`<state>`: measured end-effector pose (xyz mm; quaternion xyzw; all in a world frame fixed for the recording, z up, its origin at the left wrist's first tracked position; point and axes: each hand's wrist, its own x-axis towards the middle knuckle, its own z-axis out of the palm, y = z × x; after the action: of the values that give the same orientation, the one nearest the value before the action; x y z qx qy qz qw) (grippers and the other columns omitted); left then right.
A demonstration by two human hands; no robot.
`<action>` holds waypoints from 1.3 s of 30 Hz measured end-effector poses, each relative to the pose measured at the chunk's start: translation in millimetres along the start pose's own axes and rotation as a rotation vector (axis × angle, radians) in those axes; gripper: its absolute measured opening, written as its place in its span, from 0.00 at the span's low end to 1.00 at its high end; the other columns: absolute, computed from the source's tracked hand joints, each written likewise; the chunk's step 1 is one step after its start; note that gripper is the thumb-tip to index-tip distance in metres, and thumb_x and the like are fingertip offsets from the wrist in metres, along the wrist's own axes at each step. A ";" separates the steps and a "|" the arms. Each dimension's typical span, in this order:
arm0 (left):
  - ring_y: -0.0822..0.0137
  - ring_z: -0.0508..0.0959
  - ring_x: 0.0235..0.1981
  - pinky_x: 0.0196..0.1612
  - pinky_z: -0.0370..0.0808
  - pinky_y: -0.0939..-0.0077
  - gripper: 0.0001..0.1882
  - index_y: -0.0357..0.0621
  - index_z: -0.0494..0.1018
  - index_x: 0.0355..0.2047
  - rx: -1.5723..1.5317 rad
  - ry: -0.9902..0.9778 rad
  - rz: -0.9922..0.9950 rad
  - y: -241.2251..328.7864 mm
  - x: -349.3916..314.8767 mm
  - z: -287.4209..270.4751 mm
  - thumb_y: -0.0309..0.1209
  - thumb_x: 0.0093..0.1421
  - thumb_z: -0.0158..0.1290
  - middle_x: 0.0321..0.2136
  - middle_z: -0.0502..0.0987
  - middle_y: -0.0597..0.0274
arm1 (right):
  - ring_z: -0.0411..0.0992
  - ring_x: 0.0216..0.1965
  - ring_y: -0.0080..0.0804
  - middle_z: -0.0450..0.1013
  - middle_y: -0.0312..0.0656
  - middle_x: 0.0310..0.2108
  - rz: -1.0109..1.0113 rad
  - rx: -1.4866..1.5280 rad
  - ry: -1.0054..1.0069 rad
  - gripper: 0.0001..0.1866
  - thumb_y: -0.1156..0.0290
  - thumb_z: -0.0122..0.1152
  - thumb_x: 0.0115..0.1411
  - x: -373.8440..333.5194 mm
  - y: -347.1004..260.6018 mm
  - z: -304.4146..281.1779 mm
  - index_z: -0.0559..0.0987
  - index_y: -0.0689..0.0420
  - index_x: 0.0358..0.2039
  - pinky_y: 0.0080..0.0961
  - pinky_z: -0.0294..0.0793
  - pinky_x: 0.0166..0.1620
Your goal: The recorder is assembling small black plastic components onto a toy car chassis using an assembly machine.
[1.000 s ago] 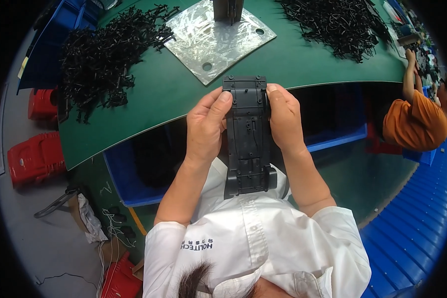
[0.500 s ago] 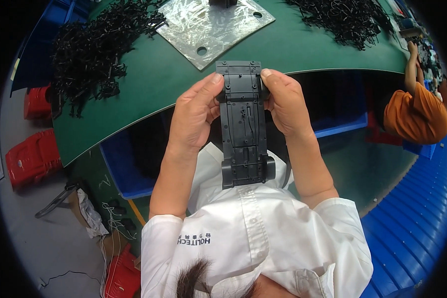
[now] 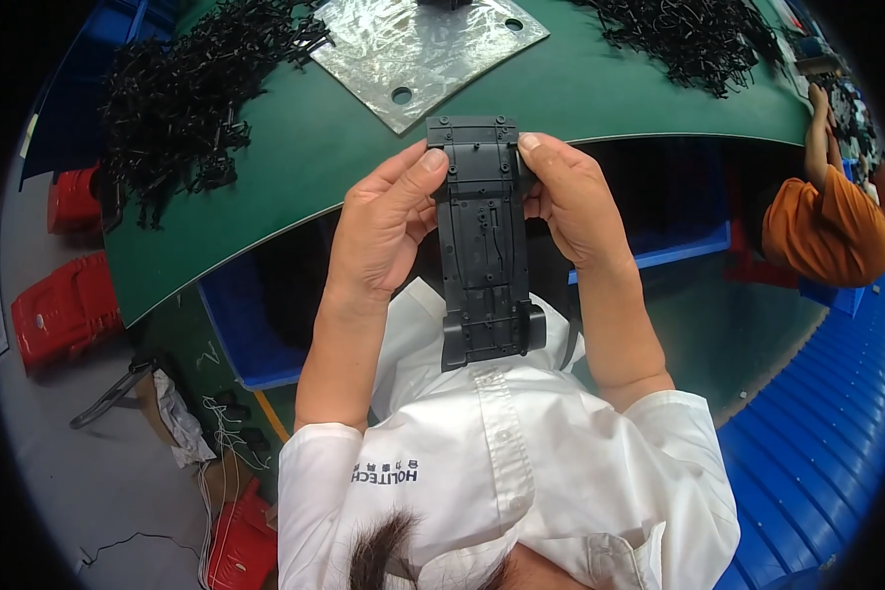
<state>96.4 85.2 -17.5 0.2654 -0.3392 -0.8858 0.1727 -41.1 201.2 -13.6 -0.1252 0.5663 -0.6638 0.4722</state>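
Black moulded panel (image 3: 481, 261) gripped between both hands at its far end.
Its studded, ribbed face is in view; its near end points at the white shirt (image 3: 442, 428). The left hand (image 3: 388, 211) and right hand (image 3: 578, 202) clasp opposite edges, thumbs on top, fingers partly hidden. Since a second ago the wrists have spread slightly while the thumbs keep their places, which suggests a steady hold, not a regrip. Beyond the hands, on the green table (image 3: 310, 202), lie a metal plate (image 3: 428, 49) and, farther left, a heap of thin black parts (image 3: 182, 108).
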 end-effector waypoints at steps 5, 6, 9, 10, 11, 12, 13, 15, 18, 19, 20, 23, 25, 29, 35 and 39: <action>0.78 0.76 0.30 0.30 0.74 0.87 0.18 0.34 0.70 0.47 -0.003 0.004 0.019 0.6 -1.0 2.4 0.31 0.59 0.53 0.34 0.77 0.62 | 0.70 0.24 0.18 0.72 0.34 0.26 0.030 -0.021 -0.023 0.15 0.62 0.48 0.62 0.2 -0.9 -4.2 0.76 0.61 0.37 0.18 0.73 0.28; 0.78 0.76 0.30 0.30 0.74 0.87 0.18 0.34 0.70 0.47 -0.002 0.004 0.017 1.5 -1.3 2.9 0.31 0.59 0.53 0.34 0.77 0.62 | 0.72 0.26 0.20 0.73 0.36 0.28 0.045 0.006 -0.054 0.15 0.63 0.47 0.63 0.0 -1.3 -5.5 0.75 0.62 0.39 0.20 0.75 0.30; 0.77 0.76 0.30 0.30 0.74 0.87 0.18 0.34 0.70 0.47 -0.017 -0.021 0.011 3.6 -1.3 2.2 0.31 0.59 0.52 0.34 0.77 0.62 | 0.74 0.30 0.23 0.74 0.39 0.32 0.081 0.057 -0.104 0.16 0.64 0.46 0.64 0.4 -1.3 -10.0 0.73 0.63 0.42 0.22 0.78 0.32; 0.77 0.76 0.30 0.31 0.74 0.86 0.18 0.34 0.70 0.47 -0.016 -0.025 0.012 3.3 -1.0 1.5 0.31 0.59 0.52 0.35 0.77 0.62 | 0.74 0.30 0.24 0.74 0.40 0.33 0.102 0.078 -0.124 0.16 0.64 0.46 0.64 0.7 -1.2 -11.4 0.72 0.64 0.43 0.22 0.78 0.33; 0.77 0.76 0.31 0.31 0.74 0.86 0.18 0.34 0.70 0.47 -0.015 -0.029 0.012 3.1 -0.9 1.1 0.31 0.59 0.52 0.35 0.77 0.61 | 0.74 0.30 0.24 0.74 0.40 0.33 0.103 0.080 -0.123 0.16 0.64 0.46 0.64 0.6 -1.5 -12.9 0.72 0.64 0.43 0.22 0.78 0.33; 0.77 0.76 0.31 0.31 0.74 0.86 0.18 0.34 0.70 0.47 -0.014 -0.028 0.011 3.3 -0.9 0.8 0.31 0.59 0.52 0.35 0.77 0.61 | 0.74 0.32 0.24 0.74 0.40 0.34 0.113 0.109 -0.156 0.16 0.64 0.45 0.64 0.5 -2.1 -14.1 0.71 0.64 0.44 0.24 0.78 0.34; 0.76 0.76 0.31 0.32 0.74 0.85 0.18 0.34 0.70 0.47 -0.012 -0.036 0.015 3.6 -1.0 0.5 0.31 0.59 0.52 0.35 0.77 0.62 | 0.74 0.33 0.25 0.74 0.41 0.36 0.123 0.138 -0.188 0.16 0.64 0.45 0.64 0.2 -2.4 -14.6 0.70 0.64 0.45 0.25 0.77 0.36; 0.76 0.76 0.32 0.33 0.74 0.84 0.18 0.34 0.70 0.47 -0.009 -0.045 0.017 3.7 -0.6 0.7 0.31 0.59 0.52 0.35 0.77 0.62 | 0.73 0.32 0.23 0.73 0.38 0.34 0.123 0.186 -0.179 0.15 0.63 0.47 0.63 0.4 -1.5 -11.4 0.71 0.61 0.43 0.24 0.76 0.36; 0.76 0.76 0.33 0.35 0.74 0.83 0.18 0.34 0.70 0.47 -0.033 -0.046 -0.003 3.3 0.3 0.0 0.31 0.59 0.52 0.35 0.77 0.62 | 0.72 0.31 0.23 0.72 0.37 0.34 0.127 0.270 -0.180 0.14 0.62 0.49 0.62 0.5 -1.0 -9.8 0.72 0.59 0.41 0.24 0.74 0.37; 0.76 0.76 0.33 0.35 0.74 0.83 0.18 0.34 0.70 0.47 -0.035 -0.047 -0.012 2.2 1.4 -1.8 0.31 0.59 0.52 0.36 0.77 0.62 | 0.72 0.32 0.23 0.72 0.37 0.35 0.131 0.306 -0.190 0.14 0.62 0.50 0.62 0.6 -0.8 -9.8 0.71 0.59 0.41 0.25 0.74 0.39; 0.76 0.76 0.33 0.35 0.74 0.83 0.18 0.34 0.70 0.48 -0.035 -0.045 -0.018 2.3 1.1 -2.9 0.31 0.59 0.52 0.36 0.77 0.62 | 0.72 0.32 0.23 0.72 0.37 0.35 0.132 0.306 -0.193 0.14 0.62 0.50 0.62 0.5 -0.4 -9.2 0.71 0.59 0.41 0.25 0.74 0.39; 0.76 0.76 0.32 0.35 0.73 0.83 0.18 0.35 0.70 0.48 -0.037 -0.038 -0.019 2.5 -0.1 -4.2 0.31 0.59 0.53 0.36 0.77 0.62 | 0.72 0.33 0.24 0.72 0.37 0.36 0.116 0.319 -0.208 0.14 0.62 0.50 0.62 0.1 1.2 -7.9 0.72 0.59 0.41 0.25 0.74 0.39; 0.76 0.76 0.32 0.35 0.73 0.83 0.18 0.34 0.69 0.48 -0.035 -0.035 -0.016 0.1 0.8 -4.4 0.31 0.59 0.53 0.36 0.77 0.62 | 0.72 0.34 0.24 0.72 0.37 0.36 0.095 0.304 -0.187 0.14 0.62 0.50 0.62 -0.7 2.5 -8.0 0.71 0.60 0.41 0.24 0.74 0.39; 0.76 0.76 0.33 0.35 0.74 0.83 0.19 0.34 0.69 0.49 0.008 -0.043 0.022 0.9 -1.1 -3.3 0.31 0.59 0.52 0.36 0.77 0.62 | 0.72 0.34 0.23 0.73 0.37 0.36 0.081 0.297 -0.197 0.15 0.62 0.50 0.63 0.3 5.2 -9.6 0.71 0.60 0.41 0.24 0.74 0.39; 0.75 0.76 0.35 0.37 0.74 0.82 0.19 0.34 0.69 0.49 0.004 -0.043 0.019 -3.7 0.8 -5.4 0.31 0.59 0.52 0.37 0.77 0.62 | 0.72 0.33 0.21 0.73 0.37 0.35 0.052 0.332 -0.178 0.14 0.63 0.50 0.63 -0.7 4.5 -6.4 0.72 0.61 0.41 0.23 0.74 0.39; 0.74 0.76 0.36 0.39 0.75 0.81 0.19 0.34 0.69 0.49 0.034 -0.064 0.048 -0.7 0.0 -2.8 0.30 0.59 0.52 0.38 0.77 0.61 | 0.73 0.34 0.22 0.74 0.38 0.36 0.065 0.228 -0.137 0.16 0.63 0.49 0.63 -0.9 7.8 -9.8 0.72 0.62 0.44 0.22 0.74 0.39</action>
<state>97.9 84.3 -19.8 0.2315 -0.3657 -0.8837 0.1783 -43.7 208.7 -23.3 -0.0974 0.4576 -0.6980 0.5421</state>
